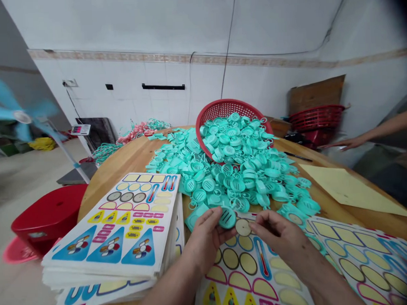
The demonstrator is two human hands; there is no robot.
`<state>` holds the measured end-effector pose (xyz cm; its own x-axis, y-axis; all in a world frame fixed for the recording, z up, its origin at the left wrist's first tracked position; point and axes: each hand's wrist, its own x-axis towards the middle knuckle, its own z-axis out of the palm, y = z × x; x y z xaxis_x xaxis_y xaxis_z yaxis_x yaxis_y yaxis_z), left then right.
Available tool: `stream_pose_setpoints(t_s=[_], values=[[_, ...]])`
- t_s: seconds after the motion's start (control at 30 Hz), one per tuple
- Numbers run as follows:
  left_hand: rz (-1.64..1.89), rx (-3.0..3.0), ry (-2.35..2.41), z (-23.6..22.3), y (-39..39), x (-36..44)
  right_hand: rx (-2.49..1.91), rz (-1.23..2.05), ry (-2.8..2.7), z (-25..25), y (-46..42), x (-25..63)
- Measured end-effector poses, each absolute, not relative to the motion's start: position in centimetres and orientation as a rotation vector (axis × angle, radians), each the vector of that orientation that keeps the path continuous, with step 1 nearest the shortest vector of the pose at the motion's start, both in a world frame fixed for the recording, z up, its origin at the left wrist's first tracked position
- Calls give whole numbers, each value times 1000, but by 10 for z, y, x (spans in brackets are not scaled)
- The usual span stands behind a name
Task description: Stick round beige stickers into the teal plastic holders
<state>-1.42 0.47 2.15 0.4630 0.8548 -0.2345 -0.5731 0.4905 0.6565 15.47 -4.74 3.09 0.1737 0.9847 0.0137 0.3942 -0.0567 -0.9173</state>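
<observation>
The person's left hand (206,241) had its grip closed on a round teal plastic vented cap (227,217), with the thumb and fingers pressed against its edge. The right hand (280,235) held a small round beige sticker (242,227) in a tight pinch between thumb and fingertips, just beside the cap. Both hands were above a printed sticker sheet (251,275) in the lower middle of the frame, which lay on a round wooden surface (123,162). A large heap of teal plastic parts (231,169) spread across the middle of the surface, spilling from a tilted red plastic basket (225,109). To the lower left stood a thick stack of printed sticker sheets (109,231), and another sheet (364,262) lay at the lower right. A pale yellow paper sheet (351,189) lay to the right of the heap. At the upper right, a co-worker's hand (343,143) reached over the surface's far edge, near stacked red baskets (317,117). A blurred teal fan (22,116) stood at the far left.
</observation>
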Motion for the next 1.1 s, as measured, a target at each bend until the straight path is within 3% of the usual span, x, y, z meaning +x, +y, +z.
stream_pose_setpoints(t_s=[0.7, 0.97, 1.1], values=[[843, 759, 843, 17, 2, -7, -1619, 825, -1506, 37, -51, 155], [962, 726, 963, 20, 7, -5, -1696, 281, -1641, 28, -45, 161], [1000, 714, 924, 25, 6, -7, -1649, 620, -1450, 17, -43, 152]])
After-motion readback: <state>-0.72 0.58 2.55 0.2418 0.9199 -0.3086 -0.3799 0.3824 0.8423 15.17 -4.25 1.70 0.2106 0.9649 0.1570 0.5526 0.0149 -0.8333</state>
